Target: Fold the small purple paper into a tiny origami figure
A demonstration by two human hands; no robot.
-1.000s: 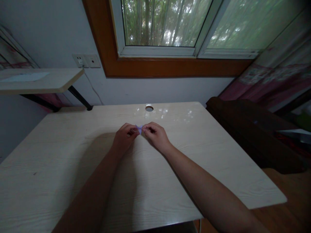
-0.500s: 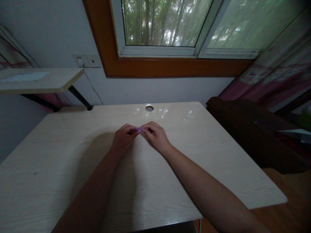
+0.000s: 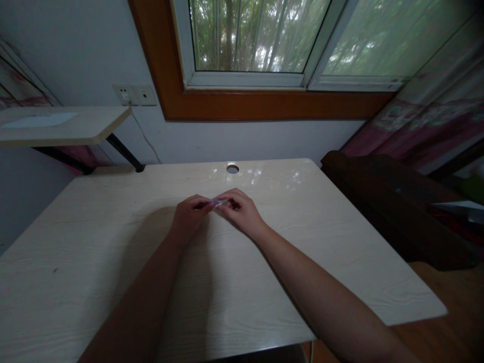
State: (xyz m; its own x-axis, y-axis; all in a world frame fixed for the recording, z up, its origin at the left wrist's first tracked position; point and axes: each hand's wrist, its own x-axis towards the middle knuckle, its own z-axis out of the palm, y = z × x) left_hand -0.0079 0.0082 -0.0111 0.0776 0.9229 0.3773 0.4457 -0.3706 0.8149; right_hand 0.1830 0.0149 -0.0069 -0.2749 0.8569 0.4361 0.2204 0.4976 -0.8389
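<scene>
My left hand (image 3: 189, 216) and my right hand (image 3: 242, 212) meet over the middle of a pale wooden desk (image 3: 94, 242). Both pinch a tiny purple piece of folded paper (image 3: 217, 202) between their fingertips. The paper is mostly hidden by my fingers; only a thin flat edge shows. The fingers of both hands are curled and pressed together on it.
A round cable hole (image 3: 232, 169) sits at the desk's far edge. A side shelf (image 3: 64, 126) stands at the left under wall sockets (image 3: 134, 94). A window (image 3: 257, 40) is ahead. A dark wooden piece of furniture (image 3: 397, 206) stands to the right.
The purple paper showed as a small pointed shape a second ago; it is now pressed flatter between my fingertips. Both hands stayed in nearly the same place.
</scene>
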